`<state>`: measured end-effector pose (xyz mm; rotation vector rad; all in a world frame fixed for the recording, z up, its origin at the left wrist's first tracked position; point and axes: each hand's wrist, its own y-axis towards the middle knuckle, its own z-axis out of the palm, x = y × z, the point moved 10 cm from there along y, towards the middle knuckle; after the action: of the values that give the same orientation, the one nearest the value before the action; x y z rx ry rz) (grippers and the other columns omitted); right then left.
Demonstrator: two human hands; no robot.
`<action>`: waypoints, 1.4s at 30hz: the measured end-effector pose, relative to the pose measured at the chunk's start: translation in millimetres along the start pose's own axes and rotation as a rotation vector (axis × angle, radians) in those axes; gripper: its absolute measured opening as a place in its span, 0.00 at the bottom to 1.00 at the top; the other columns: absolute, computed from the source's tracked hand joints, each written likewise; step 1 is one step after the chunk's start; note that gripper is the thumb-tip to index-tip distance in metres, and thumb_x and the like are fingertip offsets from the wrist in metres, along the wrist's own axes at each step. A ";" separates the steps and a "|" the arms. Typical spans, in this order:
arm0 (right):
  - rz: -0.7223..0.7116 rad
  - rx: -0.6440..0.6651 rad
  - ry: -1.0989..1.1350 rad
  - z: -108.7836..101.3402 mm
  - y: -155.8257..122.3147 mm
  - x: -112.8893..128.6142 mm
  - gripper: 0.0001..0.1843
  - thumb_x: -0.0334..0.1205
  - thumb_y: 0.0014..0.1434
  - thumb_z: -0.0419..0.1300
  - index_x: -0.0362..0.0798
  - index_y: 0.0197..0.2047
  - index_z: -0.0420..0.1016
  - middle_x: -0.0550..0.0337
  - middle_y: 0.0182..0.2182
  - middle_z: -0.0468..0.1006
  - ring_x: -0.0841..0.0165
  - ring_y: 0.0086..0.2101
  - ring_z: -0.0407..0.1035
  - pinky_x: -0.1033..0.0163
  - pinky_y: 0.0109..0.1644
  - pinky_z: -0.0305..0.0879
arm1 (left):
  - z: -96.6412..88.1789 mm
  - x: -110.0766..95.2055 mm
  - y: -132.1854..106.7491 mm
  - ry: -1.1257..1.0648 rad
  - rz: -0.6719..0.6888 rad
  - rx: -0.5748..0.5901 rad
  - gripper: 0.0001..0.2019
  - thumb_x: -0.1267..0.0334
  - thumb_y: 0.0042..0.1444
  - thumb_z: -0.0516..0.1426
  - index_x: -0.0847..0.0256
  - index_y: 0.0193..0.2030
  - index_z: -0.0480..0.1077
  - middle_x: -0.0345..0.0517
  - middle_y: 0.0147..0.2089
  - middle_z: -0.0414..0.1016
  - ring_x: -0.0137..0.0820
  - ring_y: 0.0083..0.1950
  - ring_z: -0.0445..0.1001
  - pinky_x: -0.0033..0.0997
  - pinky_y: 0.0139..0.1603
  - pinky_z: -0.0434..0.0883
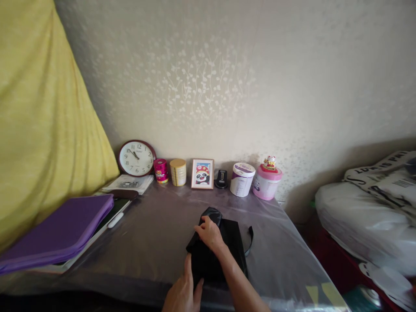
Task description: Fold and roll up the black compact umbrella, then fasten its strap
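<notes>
Patterned wallpaper (208,78) rises beyond the right grip (210,234) and left grip (182,290); a yellow curtain (48,130) hangs to their far left. Beneath them spreads a film-covered worktop (136,255). Well to their right bulges a white plastic bag (357,216), and well to their left lies a purple folder (61,225). Folded black fabric (229,234) with a strap lies right under the grips: the right one's fingers bend together over its upper fold, though I cannot tell whether they pinch it; the left one's thumb and forefinger stand spread at its lower left edge. Beyond the grips, leftward, leans an analogue clock (144,162); straight beyond, a framed panda picture (203,174); rightward, a lucky-cat figurine (270,163) tops a pink-lidded tub (266,186).
</notes>
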<state>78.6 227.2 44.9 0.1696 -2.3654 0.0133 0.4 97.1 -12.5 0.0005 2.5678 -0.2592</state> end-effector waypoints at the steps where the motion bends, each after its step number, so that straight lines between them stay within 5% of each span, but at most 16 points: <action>1: -0.001 0.006 -0.006 0.3 -0.4 0.5 0.19 0.38 0.51 0.53 0.39 0.47 0.66 0.54 0.29 0.78 0.63 0.39 0.71 0.65 0.39 0.61 | -1.6 1.1 -1.0 -0.032 0.013 -0.025 0.30 0.59 0.58 0.40 0.75 0.63 0.37 0.65 0.58 0.60 0.39 0.55 0.66 0.34 0.51 0.63; 5: -0.013 0.044 0.049 3.4 -2.5 0.0 0.19 0.38 0.53 0.51 0.41 0.48 0.65 0.58 0.26 0.78 0.67 0.33 0.72 0.67 0.36 0.60 | -8.6 -0.9 -5.6 -0.101 0.083 -0.078 0.30 0.58 0.57 0.41 0.66 0.64 0.37 0.58 0.63 0.51 0.37 0.57 0.63 0.31 0.51 0.63; 10: -0.068 0.081 0.129 6.8 -4.7 4.1 0.16 0.37 0.54 0.50 0.44 0.46 0.65 0.63 0.24 0.78 0.71 0.30 0.72 0.68 0.36 0.60 | -8.6 -13.7 -4.3 0.008 0.112 0.005 0.35 0.63 0.54 0.46 0.56 0.65 0.31 0.55 0.55 0.65 0.36 0.48 0.71 0.29 0.45 0.65; 16: -0.140 0.122 0.339 6.8 -14.1 10.7 0.12 0.36 0.56 0.49 0.46 0.43 0.67 0.63 0.26 0.77 0.72 0.27 0.71 0.69 0.32 0.63 | -2.4 -11.9 -0.8 0.081 0.032 0.087 0.31 0.66 0.57 0.42 0.60 0.65 0.28 0.54 0.41 0.74 0.36 0.38 0.74 0.31 0.37 0.65; 21: -0.458 -0.016 0.242 -23.9 -66.5 40.9 0.13 0.39 0.61 0.46 0.50 0.42 0.71 0.59 0.36 0.76 0.70 0.38 0.69 0.65 0.44 0.63 | -0.2 -8.3 0.0 0.083 0.021 0.069 0.31 0.67 0.57 0.42 0.68 0.65 0.30 0.59 0.42 0.73 0.38 0.40 0.74 0.31 0.37 0.65; 26: -0.731 0.049 0.012 -14.2 -103.1 57.2 0.15 0.34 0.61 0.45 0.50 0.47 0.69 0.57 0.44 0.74 0.68 0.51 0.60 0.57 0.58 0.52 | 3.7 -4.0 1.6 0.110 -0.011 0.063 0.29 0.68 0.56 0.42 0.74 0.64 0.38 0.64 0.45 0.72 0.40 0.42 0.74 0.33 0.39 0.65; 34: -0.732 -0.020 -0.209 -7.0 -33.6 25.1 0.13 0.39 0.61 0.49 0.49 0.44 0.72 0.56 0.44 0.74 0.66 0.54 0.58 0.53 0.59 0.46 | 1.5 -5.0 -2.1 0.116 -0.072 0.102 0.31 0.65 0.58 0.43 0.66 0.65 0.30 0.54 0.46 0.73 0.33 0.41 0.74 0.27 0.38 0.64; 42: -0.488 -0.150 -0.290 -26.3 42.4 -13.5 0.13 0.37 0.60 0.49 0.51 0.42 0.73 0.58 0.45 0.75 0.66 0.51 0.62 0.58 0.56 0.52 | 2.6 -3.4 -0.2 0.104 -0.090 0.118 0.31 0.63 0.59 0.42 0.65 0.65 0.30 0.54 0.45 0.74 0.34 0.42 0.73 0.30 0.39 0.64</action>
<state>101.1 272.4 56.1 0.7111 -2.5349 -0.4482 4.7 96.7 -12.8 -0.0590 2.6556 -0.4557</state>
